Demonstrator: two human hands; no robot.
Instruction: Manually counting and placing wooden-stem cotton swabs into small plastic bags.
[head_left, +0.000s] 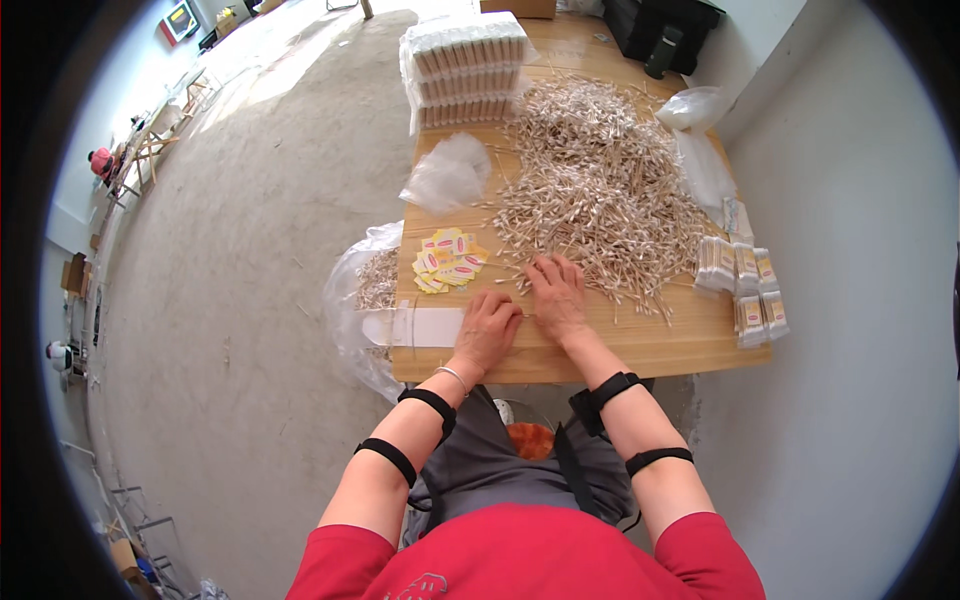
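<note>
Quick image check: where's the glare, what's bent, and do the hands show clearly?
In the head view, sunlight washes out the floor at upper left; the fisheye blackens the corners and bows the base of the left wall; the left hand and right hand look fairly sharp, but anything pinched in them is too small to make out.

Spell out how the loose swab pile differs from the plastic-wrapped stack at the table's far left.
Order: the swab pile is jumbled, while the wrapped stack sits in neat tiers. Covering: the swab pile lies bare; the wrapped stack is in clear plastic. Spread: the swab pile sprawls over much of the table; the wrapped stack keeps to a compact block. Both rest on the table.
</note>
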